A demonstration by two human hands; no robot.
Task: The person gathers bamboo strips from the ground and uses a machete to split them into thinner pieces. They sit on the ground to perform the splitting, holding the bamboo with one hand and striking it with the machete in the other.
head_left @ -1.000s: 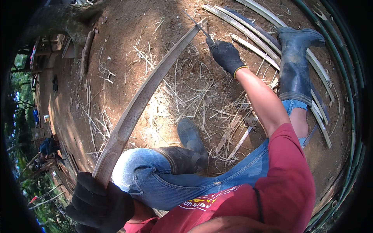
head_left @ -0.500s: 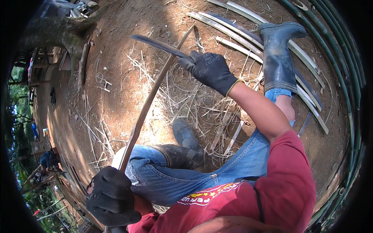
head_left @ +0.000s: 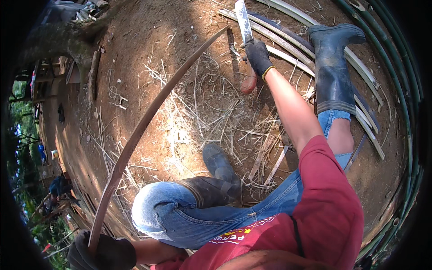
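Note:
In a black glove, my left hand (head_left: 101, 253) is closed round the near end of a long brown bamboo strip (head_left: 145, 120) at the lower left. The strip curves up and away, and its tip reaches the top middle. My right hand (head_left: 258, 57), also gloved, grips a machete (head_left: 243, 21) near the top. Its pale blade points away from me, and a reddish-brown handle end (head_left: 248, 84) sticks out below the fist. Blade and strip are apart, the blade being right of the strip's tip.
Thin shavings (head_left: 216, 117) litter the brown dirt between my rubber boots (head_left: 334, 74). Several split bamboo strips (head_left: 283, 42) lie at the upper right, with green bamboo poles (head_left: 402, 85) along the right edge. A thick trunk (head_left: 67, 38) stands at upper left.
The machete has left the strip and moved up and right, its blade turning from leftward to pointing away. My left hand has drawn down and left with the strip's near end.

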